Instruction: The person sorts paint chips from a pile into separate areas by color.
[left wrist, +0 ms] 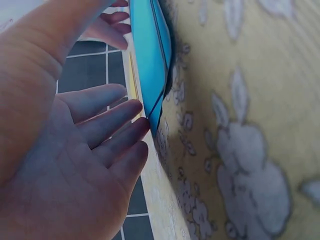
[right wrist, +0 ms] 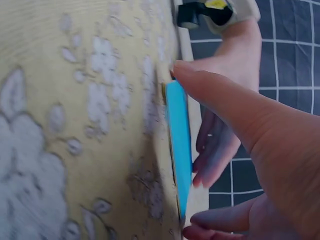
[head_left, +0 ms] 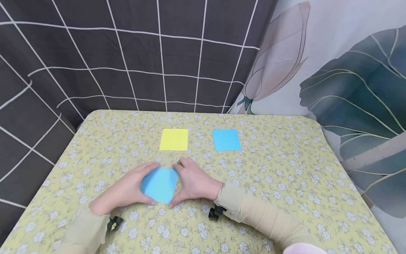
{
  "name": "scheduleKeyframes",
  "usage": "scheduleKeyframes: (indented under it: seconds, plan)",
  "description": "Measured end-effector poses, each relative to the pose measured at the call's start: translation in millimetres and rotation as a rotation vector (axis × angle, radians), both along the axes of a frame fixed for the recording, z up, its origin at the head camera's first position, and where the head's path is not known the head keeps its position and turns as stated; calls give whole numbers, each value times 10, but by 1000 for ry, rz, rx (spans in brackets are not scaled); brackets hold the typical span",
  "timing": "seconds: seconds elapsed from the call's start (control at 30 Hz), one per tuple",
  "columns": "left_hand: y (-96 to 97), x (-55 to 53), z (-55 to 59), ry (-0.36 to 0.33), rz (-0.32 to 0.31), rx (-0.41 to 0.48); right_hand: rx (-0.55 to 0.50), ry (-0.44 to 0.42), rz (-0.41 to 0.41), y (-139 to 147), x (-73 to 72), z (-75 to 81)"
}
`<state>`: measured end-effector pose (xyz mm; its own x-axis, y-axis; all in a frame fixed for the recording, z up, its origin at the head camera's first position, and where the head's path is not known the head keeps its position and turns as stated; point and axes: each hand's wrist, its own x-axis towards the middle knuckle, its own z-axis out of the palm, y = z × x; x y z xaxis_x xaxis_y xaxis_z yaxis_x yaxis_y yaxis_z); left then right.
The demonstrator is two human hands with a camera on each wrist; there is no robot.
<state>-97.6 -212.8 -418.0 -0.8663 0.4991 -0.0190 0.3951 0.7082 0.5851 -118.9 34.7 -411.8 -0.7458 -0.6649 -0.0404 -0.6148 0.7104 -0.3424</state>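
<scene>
Both hands were on the front blue square (head_left: 160,185), near edge of the table, left of center. Left hand (head_left: 131,183): half open in a wide C, fairly straight fingers and thumb spanning the square's left side. Right hand (head_left: 195,181): same C, thumb and fingertips holding the right-side corners. Left wrist view showed a dark line along the blue edge; couldn't tell fold vs stacked layers, or whether it was fully off the tablecloth (head_left: 285,165).

Risks, my read: uneven squeeze could bow the square or slide layers apart; edge-only contact could let a corner slip.

Beyond the hands: yellow square (head_left: 173,139), then rear blue square (head_left: 226,140) to its right, apart, both flat. No containers in view.
</scene>
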Motion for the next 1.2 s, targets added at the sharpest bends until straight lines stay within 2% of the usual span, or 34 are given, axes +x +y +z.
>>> scheduleKeyframes:
  seconds: [0.17,0.37,0.67,0.87,1.0,1.2]
  plan:
    - [1,-6,16,0,-7,5,20,46,-17,-29,56,-57]
    - [9,-8,15,15,-2,0,-4,56,-9,-55,87,-66]
    - [41,-4,-2,36,11,5,-53,37,-8,-36,81,-75]
    - [55,-7,38,67,2,12,-107,-4,-34,23,35,-6]
    - [125,-59,93,67,-1,-4,-134,-29,-52,118,-18,54]
    - [346,-213,153,68,-24,-9,-169,-64,-84,357,-144,70]
